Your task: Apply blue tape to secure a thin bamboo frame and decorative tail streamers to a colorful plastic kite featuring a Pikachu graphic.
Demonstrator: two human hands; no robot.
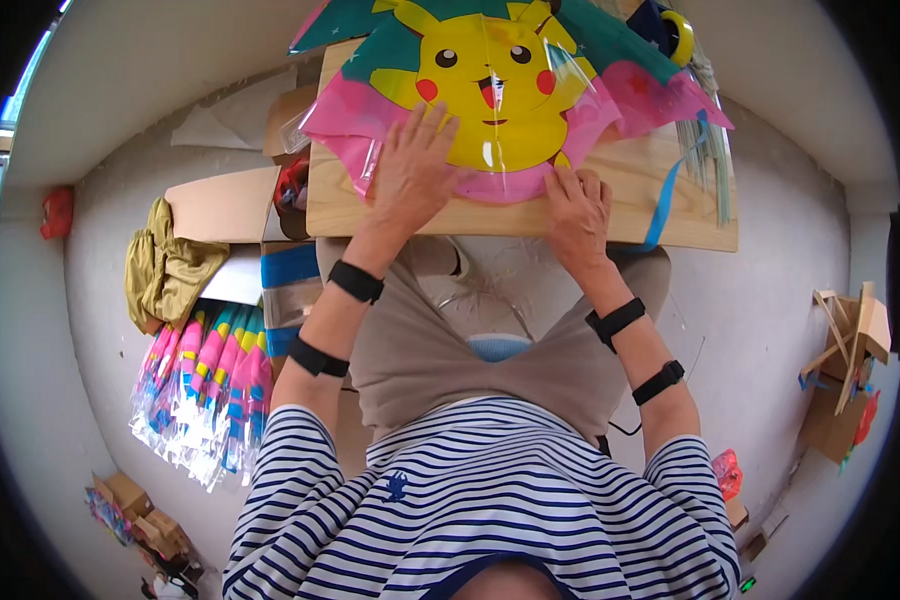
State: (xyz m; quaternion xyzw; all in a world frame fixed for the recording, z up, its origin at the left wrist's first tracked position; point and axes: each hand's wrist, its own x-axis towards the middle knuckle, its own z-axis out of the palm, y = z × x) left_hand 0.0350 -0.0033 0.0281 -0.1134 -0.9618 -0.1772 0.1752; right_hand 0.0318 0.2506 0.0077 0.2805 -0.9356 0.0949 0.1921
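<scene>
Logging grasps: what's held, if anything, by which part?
Glossy pink-green plastic sheet with yellow cartoon figure: right hand apparently pinches its near edge, right of centre; left hand lies flat on it, not gripping.

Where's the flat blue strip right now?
In the head view, the flat blue strip lies on the pale wooden tabletop, right of the person's right hand.

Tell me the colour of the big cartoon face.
The cartoon face is bright yellow with red cheeks; it shows best in the head view.

plastic sheet (pixel 515 120): pink, green, yellow cartoon print | ribbon (pixel 661 205): blue | table (pixel 635 170): pale wood-grain | shirt (pixel 490 470): white, navy-striped
</scene>
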